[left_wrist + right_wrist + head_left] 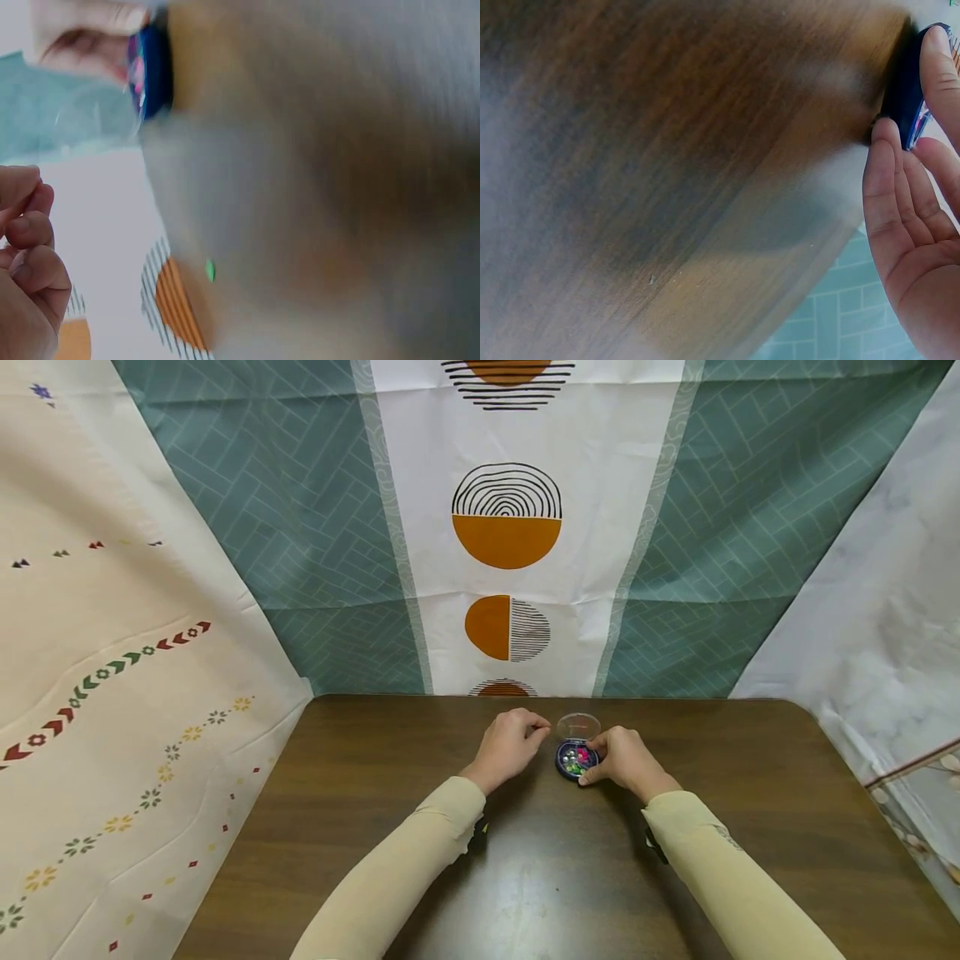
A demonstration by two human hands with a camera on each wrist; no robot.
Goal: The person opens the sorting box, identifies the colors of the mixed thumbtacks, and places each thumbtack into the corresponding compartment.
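A small round dark blue case (577, 761) stands on the table with its clear lid (578, 725) raised at the back. Shiny pink, green and silvery pieces fill its inside. My right hand (628, 762) holds the case by its right side, the thumb at the front and fingers behind; the right wrist view shows the thumb (939, 71) against the blue wall. To the left of the case, my left hand (510, 743) hovers with curled fingers and fingertips together. Nothing shows between those fingertips. A small green piece (211, 270) lies on the table in the left wrist view.
The brown wooden table (360, 810) ends at a patterned curtain (510, 527) just beyond the case. Cream cloth (112, 693) hangs along the left side, and whitish cloth (877, 610) along the right.
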